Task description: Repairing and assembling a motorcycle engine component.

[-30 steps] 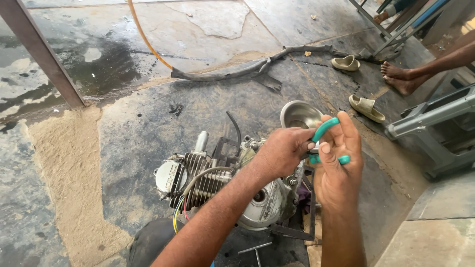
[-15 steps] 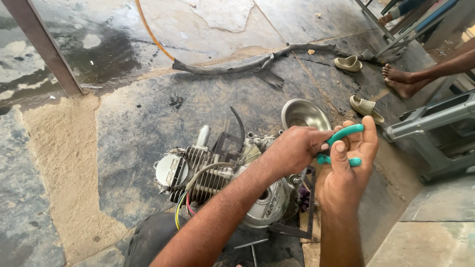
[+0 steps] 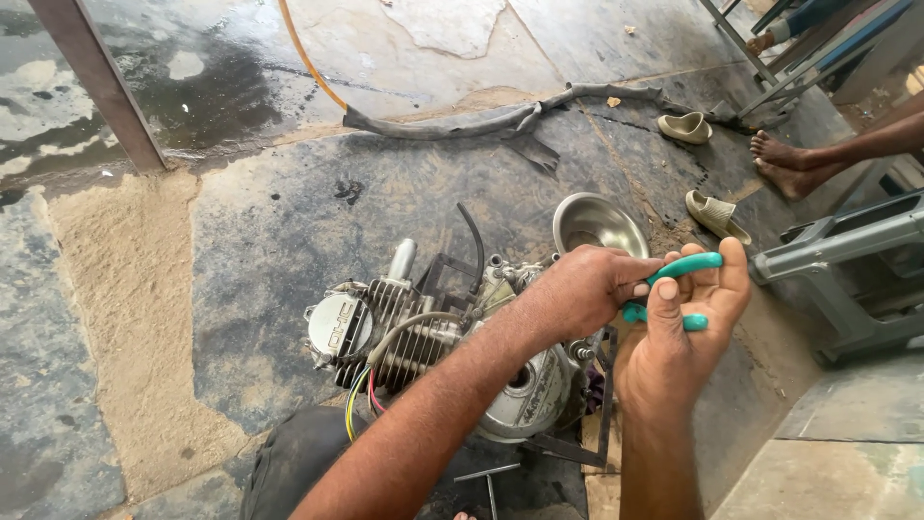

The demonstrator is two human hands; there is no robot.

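Both the left hand [image 3: 587,289] and right hand [image 3: 688,327] grip smooth, curved, teal-handled pliers [image 3: 679,274].

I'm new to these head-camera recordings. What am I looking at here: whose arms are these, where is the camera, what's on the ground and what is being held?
The camera sits on a person's head and looks down, so the two bare arms reaching in from the bottom are that person's own. The right hand grips a tool with green handles, probably pliers; the left hand closes over its front end. Below them, on the stained stone floor, lies a small engine with cooling fins and coloured wires. Beyond it are a metal bowl, a strip of black rubber and two sandals. The bare feet at upper right belong to someone else.
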